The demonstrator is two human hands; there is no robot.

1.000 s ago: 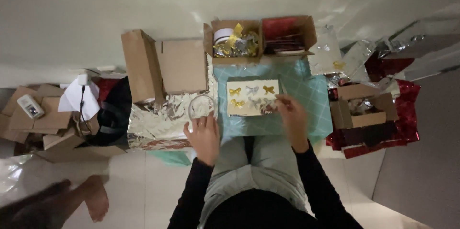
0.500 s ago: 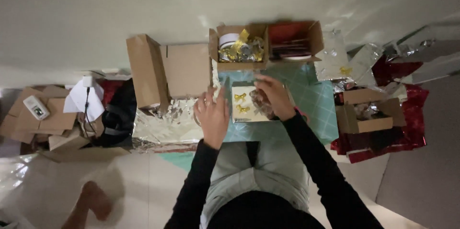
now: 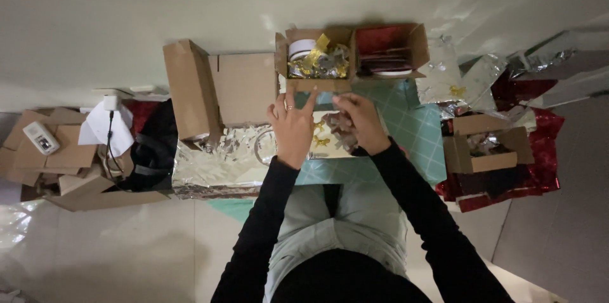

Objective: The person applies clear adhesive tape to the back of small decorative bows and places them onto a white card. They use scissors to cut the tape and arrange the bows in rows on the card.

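Pale card (image 3: 330,144), centre of frame, lying on a teal gridded mat (image 3: 415,131); at least two small gold bows (image 3: 319,135) show on it between the hands, the rest covered. Left hand (image 3: 293,126), fingers spread and extended, rests flat over the card's left part, index finger pointing up toward the boxes; nothing gripped. Right hand (image 3: 358,119), fingers curled over the card's upper right; whether it pinches anything cannot be told. Both sleeves black. Just left of the left hand: one clear ring (image 3: 265,145) on crumpled silver foil (image 3: 212,163). Directly above the hands, two open cardboard boxes side by side: bow box (image 3: 314,55), holding gold and silver bows and one white tape roll (image 3: 301,47); red-lined box (image 3: 390,49), holding red sheets. Upper left of centre: tall carton (image 3: 187,87) on its side, touching a flat carton (image 3: 244,87). Right of frame: one open small box (image 3: 482,144) on red foil (image 3: 539,170), with loose silver foil sheets (image 3: 469,74) above it. Far left: a heap of flattened cardboard (image 3: 51,157), one small white device (image 3: 42,138) on it, one white charger (image 3: 109,119) with black cord, and a black bag (image 3: 155,151).
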